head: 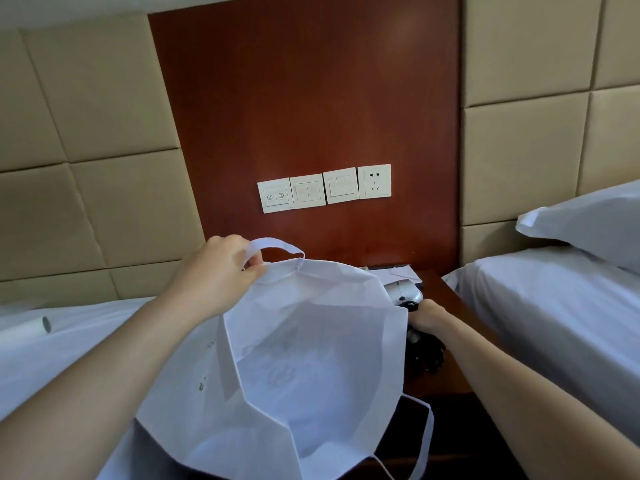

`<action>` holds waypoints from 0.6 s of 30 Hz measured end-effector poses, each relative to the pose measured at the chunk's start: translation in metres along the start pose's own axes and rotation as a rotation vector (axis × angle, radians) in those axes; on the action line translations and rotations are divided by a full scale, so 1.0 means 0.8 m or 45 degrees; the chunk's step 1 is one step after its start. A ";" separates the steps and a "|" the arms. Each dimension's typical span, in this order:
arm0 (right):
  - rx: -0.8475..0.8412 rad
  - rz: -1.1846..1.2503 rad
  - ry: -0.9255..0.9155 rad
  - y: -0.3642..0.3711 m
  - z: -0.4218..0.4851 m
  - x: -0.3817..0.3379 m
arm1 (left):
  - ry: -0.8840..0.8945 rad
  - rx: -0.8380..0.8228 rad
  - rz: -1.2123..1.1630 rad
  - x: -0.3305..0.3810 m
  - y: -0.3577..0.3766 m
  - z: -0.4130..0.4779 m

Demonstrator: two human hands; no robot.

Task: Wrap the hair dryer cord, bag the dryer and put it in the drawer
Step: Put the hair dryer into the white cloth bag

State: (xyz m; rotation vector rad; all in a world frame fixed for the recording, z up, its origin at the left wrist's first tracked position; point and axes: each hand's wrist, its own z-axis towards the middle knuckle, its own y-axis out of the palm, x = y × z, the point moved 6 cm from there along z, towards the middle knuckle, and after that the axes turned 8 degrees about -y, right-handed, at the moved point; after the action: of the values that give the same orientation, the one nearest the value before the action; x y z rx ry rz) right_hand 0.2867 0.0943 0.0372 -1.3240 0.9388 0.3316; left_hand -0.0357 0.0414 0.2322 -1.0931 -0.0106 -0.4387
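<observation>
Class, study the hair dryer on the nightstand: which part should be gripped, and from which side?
Grip the hair dryer by its handle, from the right: its barrel points away, the handle lies under the right hand, and the bag blocks the left.

Between two white beds (554, 306)
Red-brown wood panel (304, 98) with switches (308, 190) and socket (374, 181); beige padded wall (86, 98); pillow (588, 223) right.

- The white bag (304, 358) has a faint print showing through its cloth, too dim to read.
- The leftmost switch plate (275, 195) bears two small round symbols, one per button; neither is legible.
- No words or numbers can be read.
</observation>
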 end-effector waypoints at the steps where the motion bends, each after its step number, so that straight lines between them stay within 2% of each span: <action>1: -0.013 0.016 -0.004 0.001 0.003 0.002 | -0.002 -0.004 -0.003 -0.002 0.002 -0.001; 4: 0.005 0.099 -0.015 0.000 0.007 0.009 | -0.014 -0.017 -0.017 -0.007 0.007 -0.003; 11: 0.068 0.552 0.027 -0.028 -0.023 0.022 | -0.055 -0.058 -0.036 -0.018 0.006 -0.005; 18: 0.090 0.925 -0.193 -0.074 -0.067 -0.001 | -0.059 -0.053 -0.021 -0.009 0.015 -0.005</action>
State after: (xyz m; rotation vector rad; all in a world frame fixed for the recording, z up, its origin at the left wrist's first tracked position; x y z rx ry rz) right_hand 0.3060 0.0297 0.0796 -0.8390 1.2670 0.9311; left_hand -0.0392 0.0450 0.2182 -1.1448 -0.0517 -0.4299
